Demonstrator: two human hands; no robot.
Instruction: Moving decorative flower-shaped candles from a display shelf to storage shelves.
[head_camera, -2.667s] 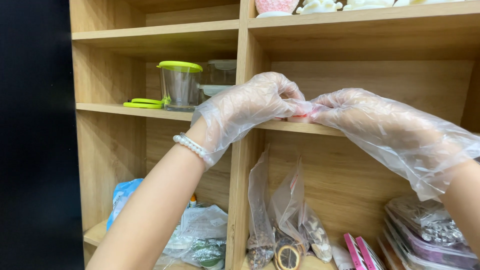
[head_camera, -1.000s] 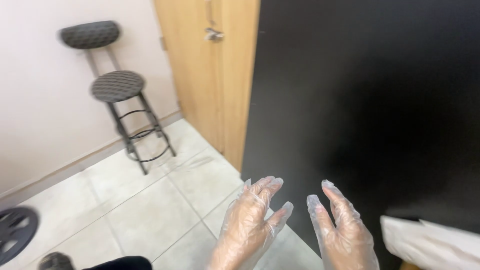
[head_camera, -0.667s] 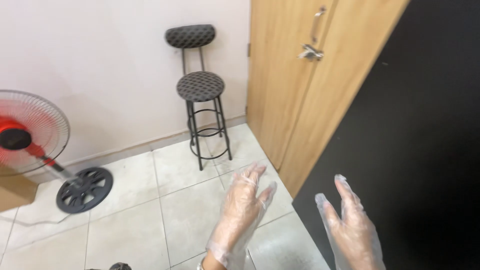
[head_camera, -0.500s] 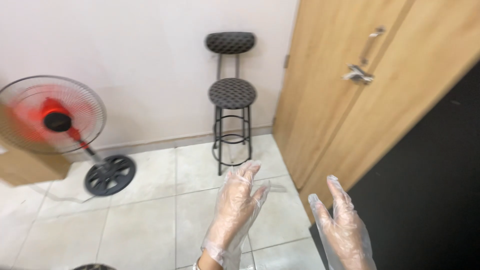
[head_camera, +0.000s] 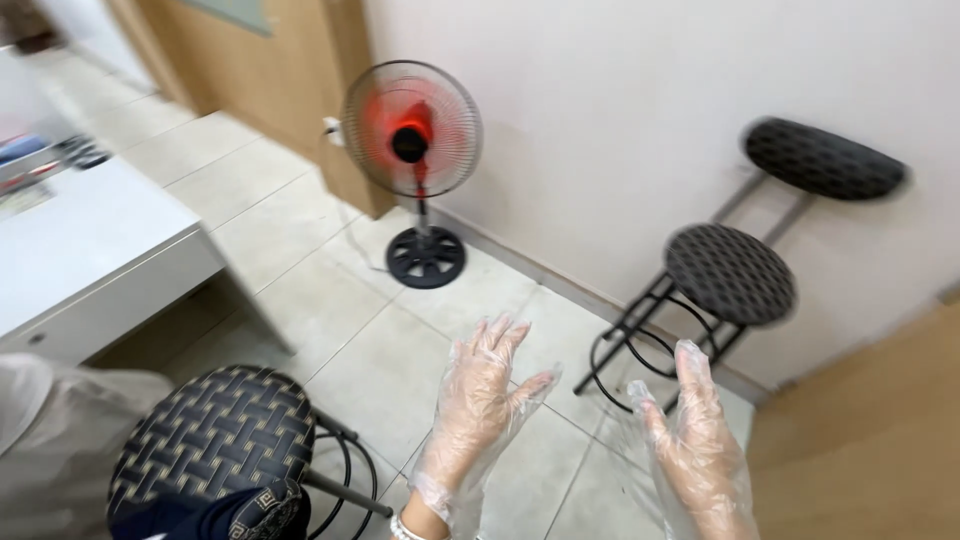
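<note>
Head view: your left hand (head_camera: 478, 400) and right hand (head_camera: 697, 450), both in clear plastic gloves, hang raised over the tiled floor (head_camera: 340, 300), fingers spread wide and holding nothing. Just beyond them stands a black stool (head_camera: 730, 272); a red fan (head_camera: 412, 128) stands by the wall, a white counter (head_camera: 90, 240) at left.

gloved left hand (head_camera: 478, 400) and right hand (head_camera: 700, 450), fingers spread, above tiled floor (head_camera: 330, 300) near black stool (head_camera: 728, 275)
</note>
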